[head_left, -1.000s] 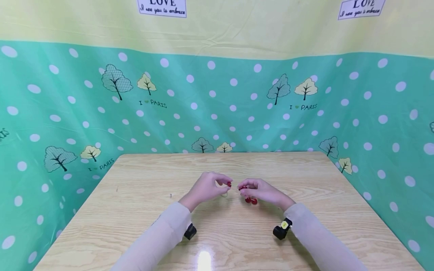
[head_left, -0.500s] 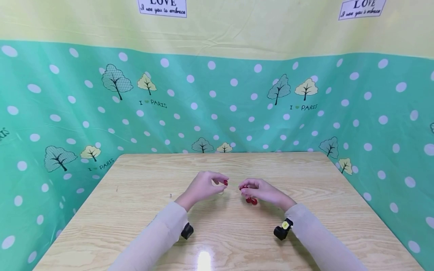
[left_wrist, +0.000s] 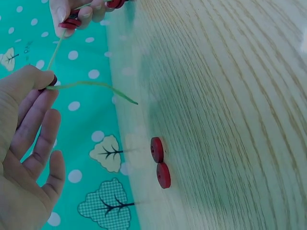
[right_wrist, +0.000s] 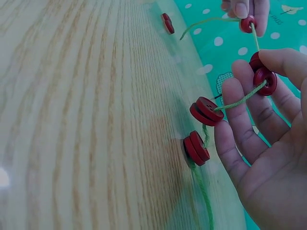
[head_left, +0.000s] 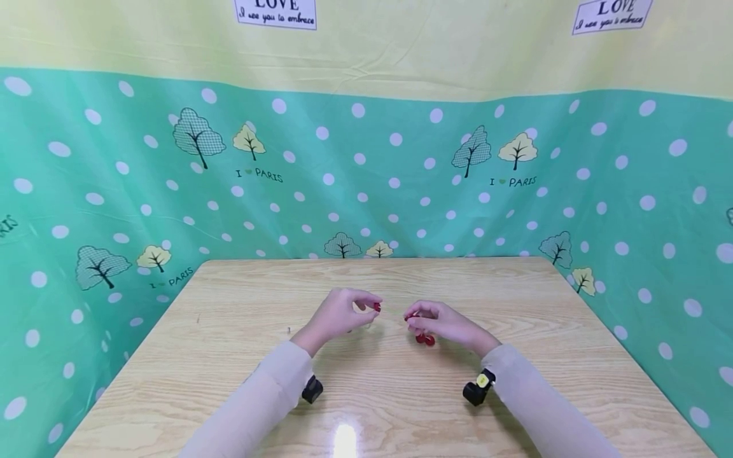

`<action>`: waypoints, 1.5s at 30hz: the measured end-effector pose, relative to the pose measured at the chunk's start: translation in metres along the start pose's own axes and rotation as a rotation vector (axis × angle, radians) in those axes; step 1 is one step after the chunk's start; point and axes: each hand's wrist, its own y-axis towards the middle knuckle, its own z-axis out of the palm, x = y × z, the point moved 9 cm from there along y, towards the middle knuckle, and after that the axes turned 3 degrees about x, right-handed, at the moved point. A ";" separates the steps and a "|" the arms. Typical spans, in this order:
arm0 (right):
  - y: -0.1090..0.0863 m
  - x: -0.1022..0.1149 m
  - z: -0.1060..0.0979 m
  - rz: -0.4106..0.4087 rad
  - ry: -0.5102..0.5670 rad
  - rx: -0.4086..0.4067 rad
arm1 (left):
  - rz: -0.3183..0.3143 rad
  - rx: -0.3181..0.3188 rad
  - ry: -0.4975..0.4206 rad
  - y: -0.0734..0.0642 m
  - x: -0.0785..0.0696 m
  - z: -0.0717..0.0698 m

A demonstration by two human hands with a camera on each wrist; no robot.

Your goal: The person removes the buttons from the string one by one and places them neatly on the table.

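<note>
My left hand pinches a red button between thumb and forefinger. A green string runs through this button, its free end trailing out beyond the fingers. To the right, my right hand pinches more red buttons threaded on the same string. Below those fingers hang two further clusters of red buttons, an upper one and a lower one. The string between the two hands is stretched nearly straight. Two loose red buttons stand out on the tabletop in the left wrist view.
The light wooden table reaches back to a green dotted curtain. Black cameras are strapped at both wrists, one on the left and one on the right. Light glares off the table's front.
My left hand has drawn left, away from the right hand, carrying the pinched button with it. The right hand has stayed almost in place with its buttons.
</note>
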 end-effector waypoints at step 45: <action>-0.004 -0.001 -0.004 0.031 -0.042 -0.020 | -0.086 -0.087 -0.036 -0.017 0.035 -0.023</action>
